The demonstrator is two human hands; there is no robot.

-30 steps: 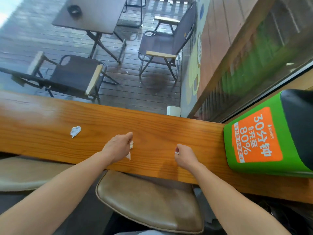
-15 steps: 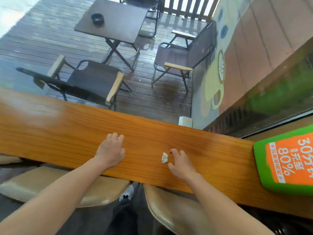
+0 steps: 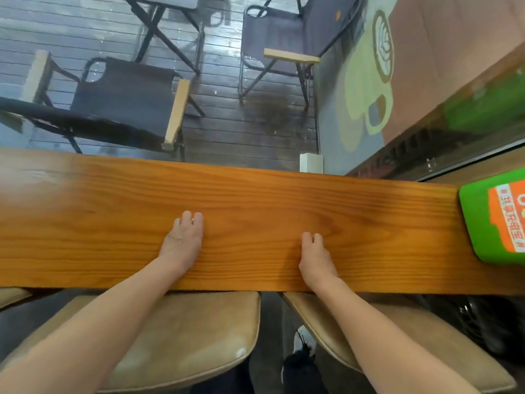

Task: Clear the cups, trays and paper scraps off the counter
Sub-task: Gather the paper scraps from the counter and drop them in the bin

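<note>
My left hand (image 3: 184,240) lies palm down on the orange wooden counter (image 3: 255,200), fingers stretched out and close together. My right hand (image 3: 316,255) rests palm down a little to the right, its fingers slightly curled. No paper scrap, cup or tray shows anywhere on the counter. Whatever may lie under either palm is hidden.
A green box with an orange label (image 3: 495,220) stands at the counter's right end. Two tan padded stools (image 3: 181,336) sit below the near edge. Beyond the glass are folding chairs (image 3: 119,100) and a table on a dark deck.
The small white scrap beside my right hand half a second ago is out of sight, with my right hand where it lay. My left hand has stayed flat. The view has tilted down.
</note>
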